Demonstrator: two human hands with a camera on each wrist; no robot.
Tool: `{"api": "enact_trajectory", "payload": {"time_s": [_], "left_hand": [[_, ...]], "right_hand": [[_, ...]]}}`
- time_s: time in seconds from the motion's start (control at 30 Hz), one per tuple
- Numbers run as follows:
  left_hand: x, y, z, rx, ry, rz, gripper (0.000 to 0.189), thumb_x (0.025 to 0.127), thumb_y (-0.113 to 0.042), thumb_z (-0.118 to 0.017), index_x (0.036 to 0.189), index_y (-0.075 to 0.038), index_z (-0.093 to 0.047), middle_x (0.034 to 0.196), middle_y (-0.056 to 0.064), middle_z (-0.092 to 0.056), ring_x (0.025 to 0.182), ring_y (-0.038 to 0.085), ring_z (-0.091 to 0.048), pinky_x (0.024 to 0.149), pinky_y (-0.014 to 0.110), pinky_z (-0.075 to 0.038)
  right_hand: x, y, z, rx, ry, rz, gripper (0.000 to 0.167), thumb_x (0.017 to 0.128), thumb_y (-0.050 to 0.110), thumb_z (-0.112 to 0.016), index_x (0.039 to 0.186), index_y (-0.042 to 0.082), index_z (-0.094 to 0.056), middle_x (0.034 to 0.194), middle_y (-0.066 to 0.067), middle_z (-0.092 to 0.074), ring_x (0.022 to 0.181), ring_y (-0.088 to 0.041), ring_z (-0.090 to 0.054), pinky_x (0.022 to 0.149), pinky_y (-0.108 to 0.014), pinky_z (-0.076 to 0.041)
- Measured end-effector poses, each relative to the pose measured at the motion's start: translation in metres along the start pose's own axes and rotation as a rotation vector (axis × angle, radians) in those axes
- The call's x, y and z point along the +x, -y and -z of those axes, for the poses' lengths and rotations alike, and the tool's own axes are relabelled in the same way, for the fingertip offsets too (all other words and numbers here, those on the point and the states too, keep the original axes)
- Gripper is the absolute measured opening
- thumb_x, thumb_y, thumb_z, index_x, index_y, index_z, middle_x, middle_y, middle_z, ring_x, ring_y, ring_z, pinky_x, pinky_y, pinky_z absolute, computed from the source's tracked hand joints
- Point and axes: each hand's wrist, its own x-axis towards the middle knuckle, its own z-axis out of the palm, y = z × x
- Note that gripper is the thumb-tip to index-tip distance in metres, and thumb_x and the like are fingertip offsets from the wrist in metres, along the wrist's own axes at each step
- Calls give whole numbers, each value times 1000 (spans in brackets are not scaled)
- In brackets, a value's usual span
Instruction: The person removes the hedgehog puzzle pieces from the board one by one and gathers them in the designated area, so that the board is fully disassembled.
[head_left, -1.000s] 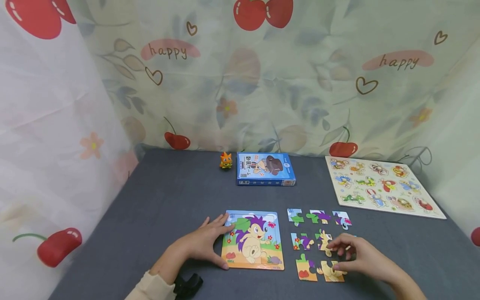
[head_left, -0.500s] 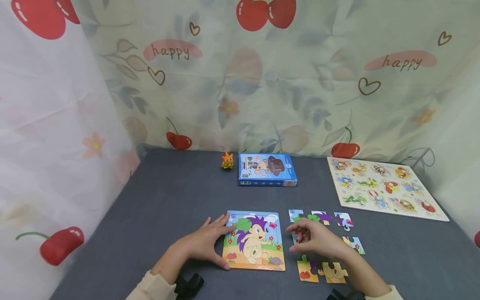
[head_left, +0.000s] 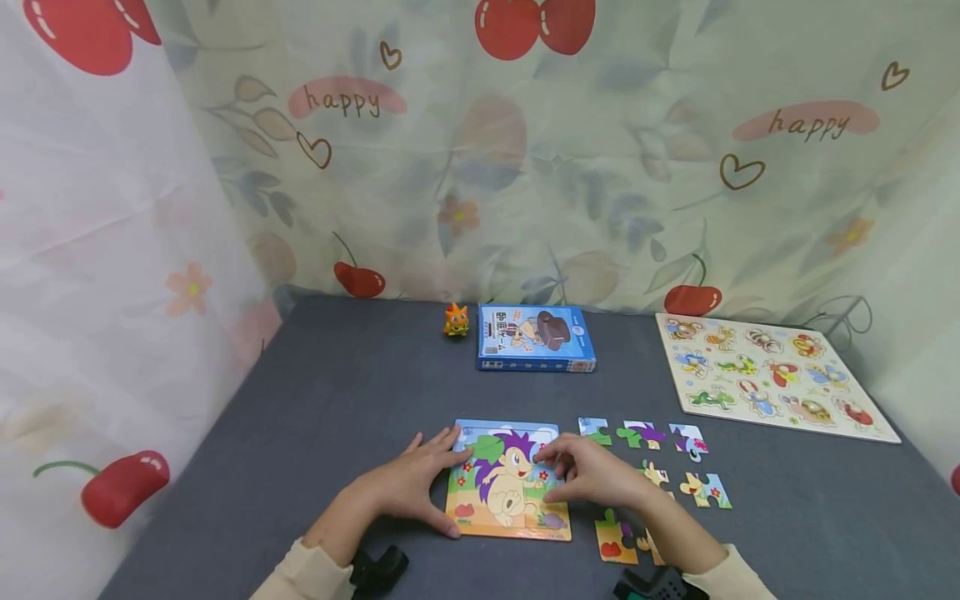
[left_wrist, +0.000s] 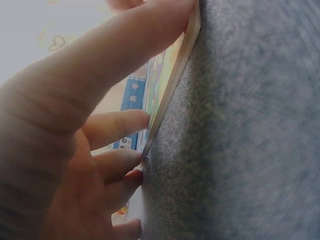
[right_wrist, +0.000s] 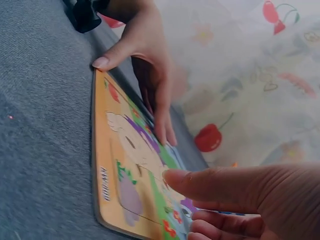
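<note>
A square hedgehog jigsaw puzzle (head_left: 504,531) lies flat on the dark cloth. My left hand (head_left: 408,487) is spread along its left side, thumb at the near-left corner, straight fingers against the edge, as the left wrist view also shows. My right hand (head_left: 592,473) is over the puzzle's right part, thumb and fingertips apart, with no piece visible between them. In the right wrist view the thumb (right_wrist: 215,185) overlaps the picture near a cut line, above the corner with the purple shape (right_wrist: 131,195). Loose pieces lie to the right, including a strawberry piece (head_left: 615,542) and a flower piece (head_left: 707,490).
Behind the puzzle stand a small orange figurine (head_left: 456,320) and a blue box (head_left: 536,337). A white insect puzzle board (head_left: 772,375) lies at the back right. A printed curtain (head_left: 510,192) hangs round the table (head_left: 337,400).
My right hand has moved left, from over the loose pieces to the right part of the hedgehog puzzle. My left hand has kept its place at the puzzle's left edge.
</note>
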Motion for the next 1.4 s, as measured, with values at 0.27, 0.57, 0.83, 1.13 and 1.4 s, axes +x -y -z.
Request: {"api": "enact_trajectory", "payload": {"time_s": [0.27, 0.57, 0.83, 1.13, 1.4], "left_hand": [[1, 0, 0, 4, 2, 4, 98, 65, -59, -75, 145, -22, -34, 158, 7, -10, 146, 25, -5, 114, 58, 0], [0, 0, 1, 7, -1, 2, 98, 65, -59, -75, 145, -21, -34, 158, 7, -11, 146, 26, -6, 114, 59, -1], [0, -1, 1, 1, 1, -5, 97, 66, -58, -75, 146, -20, -34, 158, 7, -10, 146, 26, -5, 114, 58, -1], [-1, -1, 1, 0, 0, -8, 97, 66, -58, -75, 146, -20, -34, 158, 7, -10, 146, 26, -5, 114, 57, -1], [-1, -1, 1, -2, 3, -11, 98, 66, -58, -76, 146, -20, -33, 158, 6, -9, 146, 26, -5, 114, 58, -1]], "right_hand": [[3, -2, -10, 11, -6, -15, 38, 70, 13, -81, 103, 1, -64, 88, -6, -56, 74, -15, -49, 59, -19, -44], [3, -2, -10, -24, 13, -39, 28, 69, 13, -82, 89, 3, -65, 77, -2, -56, 70, -13, -49, 58, -19, -44], [2, -2, -10, -17, 9, -53, 28, 69, 13, -82, 88, 3, -65, 77, -3, -57, 70, -13, -49, 59, -20, -45], [-1, -7, -8, 150, 72, -49, 29, 75, 7, -76, 95, -1, -58, 75, -4, -55, 63, -11, -47, 55, -20, -43], [-4, -6, -6, 302, 150, -78, 26, 83, 5, -67, 103, -2, -52, 68, -1, -55, 54, -9, -43, 54, -21, -41]]}}
